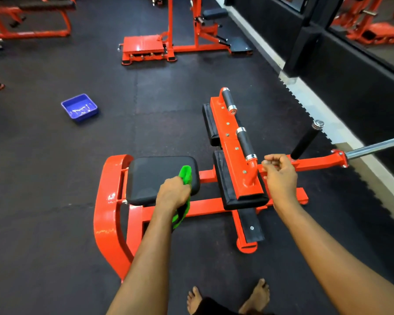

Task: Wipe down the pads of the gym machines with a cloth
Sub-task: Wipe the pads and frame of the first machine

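Note:
A low orange gym machine stands in front of me with a black seat pad [152, 176] on its left side. My left hand [172, 193] grips a green cloth [185, 176] over the pad's right edge, with one cloth end hanging below the wrist. To the right, two black knee pads [223, 180] sit under an orange bar with black roller handles [245, 142]. My right hand [279, 173] hovers beside that bar near the lower handle, its fingers curled and holding nothing.
A blue plastic tray [79, 107] lies on the dark rubber floor to the left. Another orange machine [168, 45] stands further back. A chrome weight peg [375, 147] juts out at right, near the black wall base. My bare feet [228, 296] are at the bottom.

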A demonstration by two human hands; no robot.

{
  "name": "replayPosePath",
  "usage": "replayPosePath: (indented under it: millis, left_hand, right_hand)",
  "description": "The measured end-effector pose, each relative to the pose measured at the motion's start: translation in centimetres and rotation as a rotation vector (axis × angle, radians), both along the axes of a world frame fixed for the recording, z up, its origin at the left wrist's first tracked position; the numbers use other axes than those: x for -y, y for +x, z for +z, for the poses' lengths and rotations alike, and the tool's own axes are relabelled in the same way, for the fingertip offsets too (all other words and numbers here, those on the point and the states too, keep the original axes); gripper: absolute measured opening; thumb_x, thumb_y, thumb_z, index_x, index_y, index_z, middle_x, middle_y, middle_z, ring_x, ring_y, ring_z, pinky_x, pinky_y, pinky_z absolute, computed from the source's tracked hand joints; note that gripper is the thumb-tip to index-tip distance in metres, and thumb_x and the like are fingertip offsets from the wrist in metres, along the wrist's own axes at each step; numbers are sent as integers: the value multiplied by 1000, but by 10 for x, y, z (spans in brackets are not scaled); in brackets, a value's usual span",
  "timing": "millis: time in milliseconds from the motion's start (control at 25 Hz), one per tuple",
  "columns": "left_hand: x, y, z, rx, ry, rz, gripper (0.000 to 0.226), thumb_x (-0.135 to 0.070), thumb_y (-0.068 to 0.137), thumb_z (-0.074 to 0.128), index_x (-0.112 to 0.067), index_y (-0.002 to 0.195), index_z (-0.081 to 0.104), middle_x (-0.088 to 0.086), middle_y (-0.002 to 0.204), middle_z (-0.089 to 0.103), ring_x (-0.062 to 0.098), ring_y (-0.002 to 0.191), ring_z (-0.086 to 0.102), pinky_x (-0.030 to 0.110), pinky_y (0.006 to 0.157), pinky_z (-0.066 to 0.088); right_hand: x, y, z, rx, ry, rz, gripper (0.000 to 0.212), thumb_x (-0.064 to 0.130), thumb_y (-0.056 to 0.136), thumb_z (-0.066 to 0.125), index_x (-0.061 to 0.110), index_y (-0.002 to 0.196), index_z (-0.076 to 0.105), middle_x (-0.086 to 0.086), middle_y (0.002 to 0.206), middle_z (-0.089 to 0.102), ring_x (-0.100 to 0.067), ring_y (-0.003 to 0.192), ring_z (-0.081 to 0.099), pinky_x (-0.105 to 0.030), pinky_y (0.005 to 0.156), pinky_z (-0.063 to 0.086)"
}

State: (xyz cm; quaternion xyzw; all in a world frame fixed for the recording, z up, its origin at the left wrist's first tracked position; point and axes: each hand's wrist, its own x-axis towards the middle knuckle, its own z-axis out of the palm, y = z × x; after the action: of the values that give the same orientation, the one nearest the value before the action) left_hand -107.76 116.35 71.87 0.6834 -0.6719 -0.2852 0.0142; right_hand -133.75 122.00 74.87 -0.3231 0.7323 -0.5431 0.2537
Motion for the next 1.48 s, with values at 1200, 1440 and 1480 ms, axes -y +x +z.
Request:
replayPosePath:
  millis: [1200, 1440, 1480]
  left_hand:
    - [92, -161, -103, -475, -39, 373, 63, -46, 105, 33, -44, 158, -1, 21, 129, 39, 44, 121, 44, 58, 100, 37]
    - [62, -150, -103, -440, 159, 327, 60, -47, 107, 22, -29, 161, 3, 25, 153, 32, 45, 135, 40, 50, 112, 29]
    - [45, -145, -106, -457, 189, 302, 57, -44, 108, 19, -24, 161, 8, 21, 158, 30, 43, 139, 37, 46, 114, 28]
  right_hand:
    - [127, -11, -41, -316, 397, 278, 44, 71, 85, 28, 29, 89, 42, -19, 81, 66, -45, 70, 65, -58, 61, 57]
    - [121, -10, -31, -294, 387, 285, 52, 73, 81, 27, 26, 91, 46, -15, 81, 67, -40, 68, 67, -56, 64, 58]
    - [121, -9, -31, -288, 384, 284, 52, 73, 80, 27, 26, 91, 47, -15, 81, 67, -39, 67, 66, -55, 62, 58]
